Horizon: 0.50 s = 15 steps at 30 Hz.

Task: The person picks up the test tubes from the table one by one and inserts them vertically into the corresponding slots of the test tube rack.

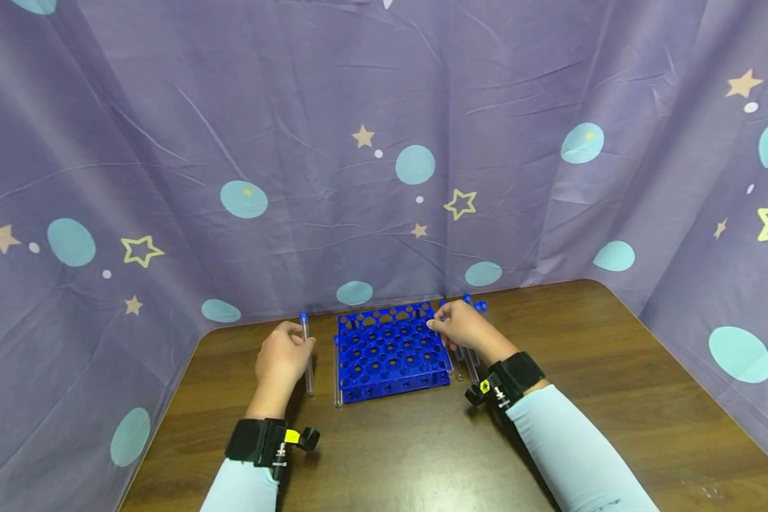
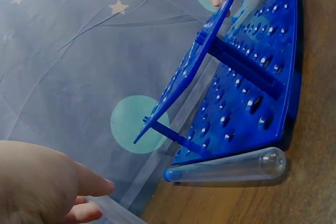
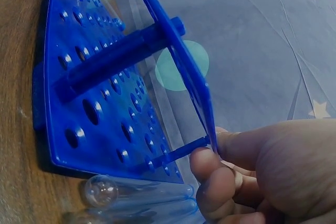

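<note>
A blue plastic test tube rack (image 1: 393, 352), with an upper perforated plate on posts over a lower one, stands near the back of the table. My left hand (image 1: 284, 355), left of the rack, pinches a clear test tube (image 1: 308, 370) with a blue cap. Only part of that tube enters the left wrist view, below the fingers. At the rack's right side, my right hand (image 1: 464, 331) grips a corner of the upper plate (image 3: 197, 85) between thumb and fingers.
Another capped tube (image 2: 226, 170) lies along the rack's left side. Several blue-capped tubes (image 1: 470, 366) lie to its right, partly under my right hand and wrist. A patterned purple curtain (image 1: 307, 142) hangs close behind the brown wooden table (image 1: 397, 448).
</note>
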Each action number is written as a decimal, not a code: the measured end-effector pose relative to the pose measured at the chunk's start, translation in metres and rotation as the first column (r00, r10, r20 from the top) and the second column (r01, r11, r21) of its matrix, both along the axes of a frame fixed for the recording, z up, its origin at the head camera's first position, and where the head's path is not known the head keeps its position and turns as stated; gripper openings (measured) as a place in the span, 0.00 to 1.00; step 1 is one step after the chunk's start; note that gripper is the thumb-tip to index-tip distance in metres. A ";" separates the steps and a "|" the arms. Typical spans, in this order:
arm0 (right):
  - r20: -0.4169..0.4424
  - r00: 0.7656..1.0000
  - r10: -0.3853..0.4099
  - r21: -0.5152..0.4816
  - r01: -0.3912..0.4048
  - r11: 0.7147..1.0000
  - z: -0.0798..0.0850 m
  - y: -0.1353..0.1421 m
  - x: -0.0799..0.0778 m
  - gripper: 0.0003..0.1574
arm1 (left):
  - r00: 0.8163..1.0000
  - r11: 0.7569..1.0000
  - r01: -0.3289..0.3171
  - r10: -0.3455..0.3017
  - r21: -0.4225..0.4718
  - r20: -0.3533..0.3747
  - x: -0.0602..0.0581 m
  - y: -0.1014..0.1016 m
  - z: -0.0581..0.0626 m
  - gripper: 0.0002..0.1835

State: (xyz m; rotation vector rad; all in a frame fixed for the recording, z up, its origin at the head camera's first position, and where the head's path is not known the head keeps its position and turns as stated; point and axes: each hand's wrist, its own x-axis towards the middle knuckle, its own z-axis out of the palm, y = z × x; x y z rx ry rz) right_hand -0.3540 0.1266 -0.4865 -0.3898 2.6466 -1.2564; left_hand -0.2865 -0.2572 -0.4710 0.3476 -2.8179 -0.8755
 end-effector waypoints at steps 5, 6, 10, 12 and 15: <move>0.000 1.000 -0.003 -0.012 0.003 1.000 -0.001 0.000 0.000 0.16 | 0.995 0.999 -0.038 0.039 0.013 -0.090 0.001 0.003 0.003 0.23; 0.002 1.000 -0.004 -0.014 0.004 1.000 -0.001 0.000 0.000 0.15 | 0.993 0.999 -0.041 0.043 0.017 -0.106 0.001 0.003 0.004 0.23; 0.007 1.000 -0.008 -0.015 0.008 1.000 -0.002 0.000 0.000 0.15 | 0.989 0.999 -0.041 0.044 0.027 -0.141 0.002 0.004 0.005 0.22; 0.004 1.000 -0.010 -0.013 0.011 1.000 -0.002 0.000 -0.001 0.15 | 0.989 0.999 -0.036 0.040 0.028 -0.141 0.001 0.005 0.006 0.22; 0.007 1.000 -0.014 -0.012 0.015 1.000 -0.001 0.000 0.000 0.15 | 0.990 0.999 -0.033 0.037 0.035 -0.136 0.001 0.005 0.006 0.22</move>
